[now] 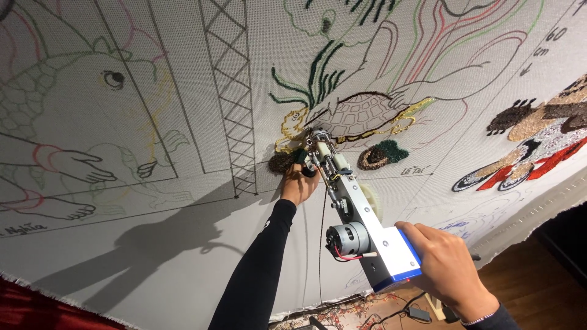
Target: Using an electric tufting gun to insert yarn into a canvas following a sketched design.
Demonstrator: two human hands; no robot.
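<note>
I am looking up along my own arms at a large pale tufting cloth (183, 244) stretched in front of me, covered with drawn outlines of animals and plants. My right hand (446, 266) is closed around the blue and white rear grip of a tufting gun (354, 214), low and right of centre in the frame. The gun runs diagonally up and left, and its needle tip presses against the cloth near the middle of the frame, just below a turtle outline (361, 116) edged in dark and yellow yarn. My left hand (299, 183), in a black sleeve, is wrapped around the gun's front handle, right beside a small dark tufted patch (282, 162). A dark strand of yarn (321, 232) hangs from the gun toward the bottom of the frame.

My worries from here: if my pressure on the cloth slackens, I judge the needle could skip or tear the weave. The loose yarn hangs close to the exposed motor and could snag there. My left fingers sit very near the moving needle. A wobble could also carry dark stitches over the yellow outline.
</note>
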